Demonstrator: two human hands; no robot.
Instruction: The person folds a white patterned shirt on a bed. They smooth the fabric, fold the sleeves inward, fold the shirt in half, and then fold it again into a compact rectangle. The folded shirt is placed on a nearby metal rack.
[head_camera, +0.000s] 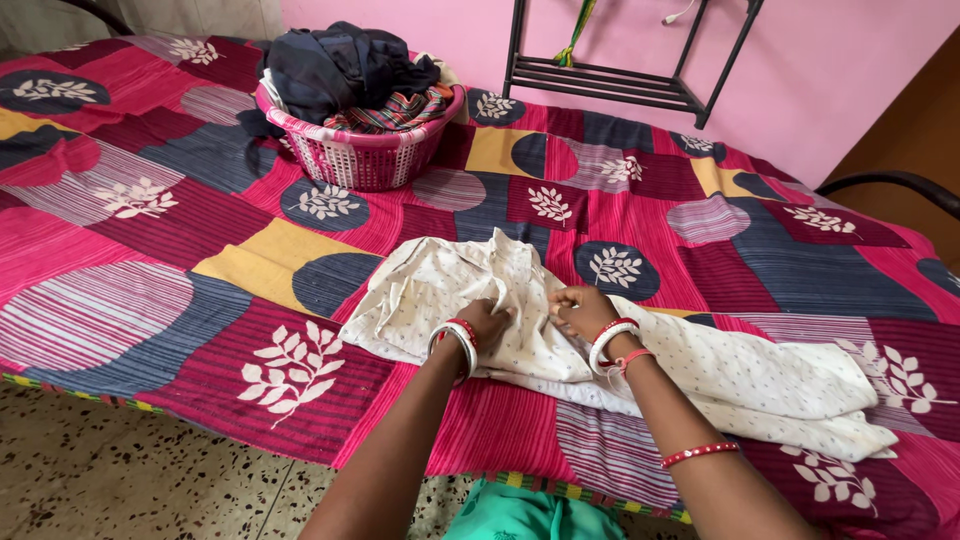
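A cream dotted garment (560, 340) lies on the bed (150, 300) close to its near edge, its long axis running from upper left down toward the right corner, with the narrower end pointing right. The left hand (487, 322) and right hand (583, 310) meet at the garment's middle, fingers of both pinched on a raised fold of the cloth (bangles on both wrists). A pink laundry basket (365, 150) heaped with clothes stands well apart, toward the far edge.
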